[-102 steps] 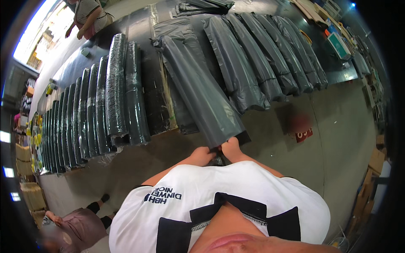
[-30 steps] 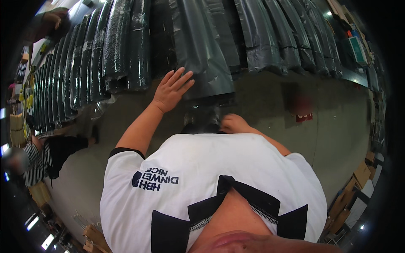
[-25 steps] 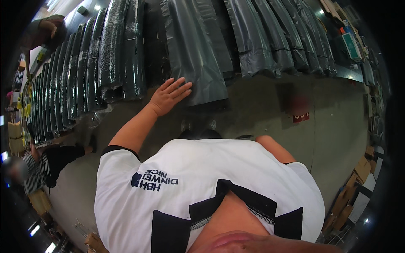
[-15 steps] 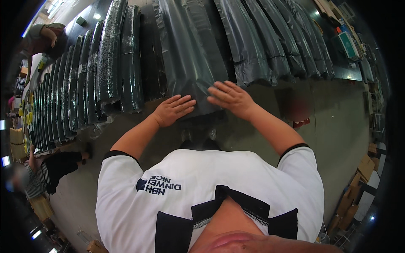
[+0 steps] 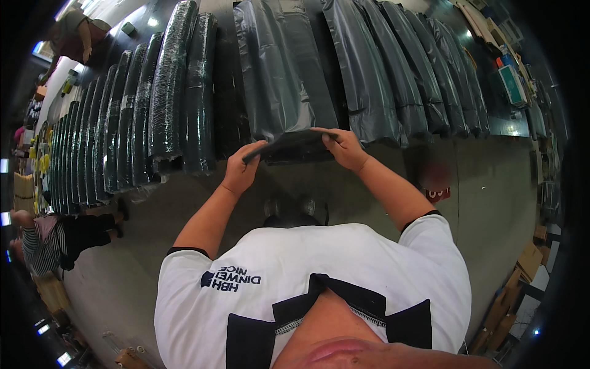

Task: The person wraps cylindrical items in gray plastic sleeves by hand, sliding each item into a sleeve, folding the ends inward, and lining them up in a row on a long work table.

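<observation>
A long dark grey plastic-wrapped package [image 5: 276,86] lies on the floor straight ahead of me, among a row of similar ones. My left hand [image 5: 241,169] grips the near end of its wrapping from the left, and my right hand [image 5: 345,147] grips the same flap from the right. The near end is lifted slightly off the floor between my hands. My feet [image 5: 289,209] stand just below it.
More grey bagged packages [image 5: 393,80] lie to the right. Black film-wrapped rolls [image 5: 166,104] lie in a row on the left. A person [image 5: 55,237] crouches at the left edge, another [image 5: 77,34] stands far top left. Cardboard boxes [image 5: 528,258] sit at the right.
Both my hands have come forward onto the near end of the grey package and closed on its wrapping; earlier only my left hand lay open on it.
</observation>
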A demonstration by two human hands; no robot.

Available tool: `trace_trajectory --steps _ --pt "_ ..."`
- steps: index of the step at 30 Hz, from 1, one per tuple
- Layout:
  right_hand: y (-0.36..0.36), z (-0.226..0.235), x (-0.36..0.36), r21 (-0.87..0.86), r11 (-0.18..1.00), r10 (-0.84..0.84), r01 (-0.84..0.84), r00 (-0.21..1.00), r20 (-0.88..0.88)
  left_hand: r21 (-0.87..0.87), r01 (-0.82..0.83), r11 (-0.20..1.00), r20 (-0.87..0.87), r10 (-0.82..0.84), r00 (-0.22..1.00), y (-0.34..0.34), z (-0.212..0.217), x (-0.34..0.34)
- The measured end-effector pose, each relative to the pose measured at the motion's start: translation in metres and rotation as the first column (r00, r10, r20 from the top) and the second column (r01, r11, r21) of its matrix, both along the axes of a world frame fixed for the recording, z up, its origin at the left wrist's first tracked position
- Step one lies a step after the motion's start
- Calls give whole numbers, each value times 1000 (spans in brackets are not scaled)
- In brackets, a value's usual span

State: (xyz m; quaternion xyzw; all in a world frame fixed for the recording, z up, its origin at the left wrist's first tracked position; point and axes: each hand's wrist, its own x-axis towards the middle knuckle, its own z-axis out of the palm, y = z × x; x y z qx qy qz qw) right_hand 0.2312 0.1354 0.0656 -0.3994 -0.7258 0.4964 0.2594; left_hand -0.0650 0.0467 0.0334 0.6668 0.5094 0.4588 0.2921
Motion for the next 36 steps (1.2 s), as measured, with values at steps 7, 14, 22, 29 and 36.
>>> trace_trajectory --steps 7,14,22,29,36 --pt "44 1 -70 91 910 -410 404 845 343 -416 -477 774 11 529 848 64 -46 -8" --pt "51 -16 -79 253 897 -436 362 636 637 -431 -556 711 -638 196 745 87 2 23" --pt "47 36 -135 32 939 -283 342 717 637 -214 -380 900 -312 306 899 111 -47 14" --pt "84 14 -66 -812 584 -416 -10 855 -309 9 -149 989 51 148 988 140 17 65" --pt "67 21 16 -902 432 -740 -13 567 -362 -120 325 938 636 -179 751 161 82 85"
